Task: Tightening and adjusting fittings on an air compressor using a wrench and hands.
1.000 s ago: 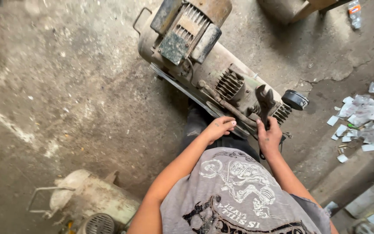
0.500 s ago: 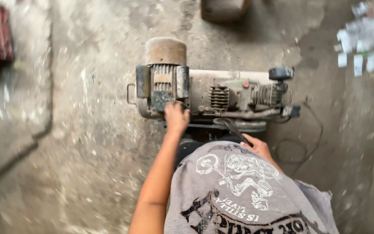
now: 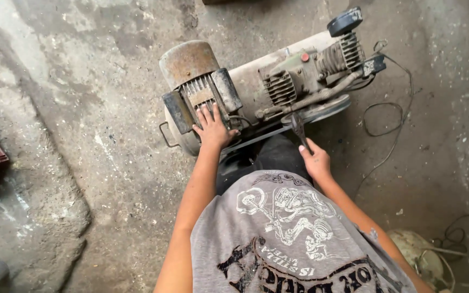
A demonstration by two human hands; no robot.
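Nearest the camera is the person's grey printed shirt (image 3: 294, 239), with both bare forearms reaching forward from it toward the air compressor (image 3: 267, 92) on the concrete floor (image 3: 82, 135). The right hand (image 3: 316, 161) is just short of the compressor's near side, wrist straight, fingers curled shut around the handle of a dark wrench (image 3: 298, 127); the tool's head points up and away, reaching the belt wheel (image 3: 321, 111) on the machine's near edge. Whether the head actually grips a fitting there cannot be told. The left arm stretches farther, elbow nearly straight, and the left hand (image 3: 211, 127) lies palm down, fingers spread and flat, on the finned electric motor (image 3: 199, 97) at the compressor's left end; it presses or rests there and clasps nothing. Beyond the motor sits the rusty round tank end (image 3: 188, 61). At the compressor's right end are the finned pump cylinder (image 3: 338, 54) and a black cap (image 3: 344, 21), with a thin black cable (image 3: 392, 108) looping over the floor to the right of it.
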